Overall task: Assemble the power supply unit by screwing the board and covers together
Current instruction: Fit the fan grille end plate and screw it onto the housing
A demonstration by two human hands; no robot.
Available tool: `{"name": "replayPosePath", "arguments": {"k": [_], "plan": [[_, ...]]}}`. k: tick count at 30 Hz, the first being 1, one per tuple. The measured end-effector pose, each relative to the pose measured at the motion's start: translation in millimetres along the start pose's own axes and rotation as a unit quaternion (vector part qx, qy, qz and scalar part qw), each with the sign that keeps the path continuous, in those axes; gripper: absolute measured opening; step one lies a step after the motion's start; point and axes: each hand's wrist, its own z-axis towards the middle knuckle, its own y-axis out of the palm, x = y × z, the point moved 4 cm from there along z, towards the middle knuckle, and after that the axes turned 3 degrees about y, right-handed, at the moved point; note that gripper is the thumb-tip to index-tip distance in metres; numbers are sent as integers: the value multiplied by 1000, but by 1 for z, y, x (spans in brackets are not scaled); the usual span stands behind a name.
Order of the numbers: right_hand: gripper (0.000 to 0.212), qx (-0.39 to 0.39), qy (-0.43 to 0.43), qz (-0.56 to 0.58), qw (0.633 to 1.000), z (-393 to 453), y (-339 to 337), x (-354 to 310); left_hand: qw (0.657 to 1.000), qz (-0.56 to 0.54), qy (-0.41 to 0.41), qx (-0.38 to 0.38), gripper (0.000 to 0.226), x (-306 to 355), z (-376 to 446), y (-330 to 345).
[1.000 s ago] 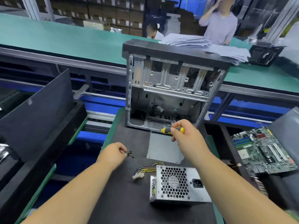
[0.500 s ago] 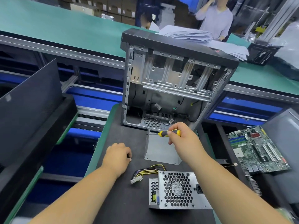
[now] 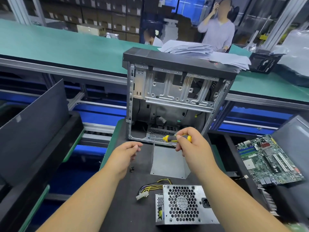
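The silver power supply unit lies on the black mat near me, fan grille up, with its yellow and black cable bundle trailing left. Just beyond it lies a bent grey metal cover. My right hand grips a yellow and black screwdriver, its tip pointing left over the cover's far edge. My left hand hovers left of the cover, thumb and forefinger pinched on something tiny, apparently a screw. A few dark screws lie on the mat beside that wrist.
An open computer case stands upright at the mat's far end. A green motherboard lies on the right, dark panels lean on the left. Behind, a green conveyor carries a paper stack; two people are beyond it.
My left hand came down on the loose screws, then lifted away from the mat with its fingertips pinched. The right hand and screwdriver stayed near the case opening. My view shifted slightly.
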Motion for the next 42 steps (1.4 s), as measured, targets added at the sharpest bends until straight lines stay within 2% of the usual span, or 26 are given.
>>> {"name": "replayPosePath", "arguments": {"k": [3, 5, 12, 23, 34, 42], "plan": [[16, -6, -13, 14, 1000, -2, 1, -10, 988, -148, -43, -7, 18, 12, -3, 6], [17, -9, -24, 20, 999, -2, 2, -15, 976, -208, -55, -6, 14, 17, -5, 7], [16, -30, -58, 38, 997, -9, 3, -24, 949, -308, -66, -12, 11, 25, -12, 11], [17, -33, -68, 13, 997, -15, -5, -25, 955, -286, -62, -39, 11, 29, -20, 20], [15, -15, -68, -37, 997, -17, -17, -16, 971, -204, -110, -56, 7, 32, -27, 30], [10, 6, -49, 51, 997, -22, -50, -11, 992, -116, -10, -58, 8, 48, -44, 55]]}}
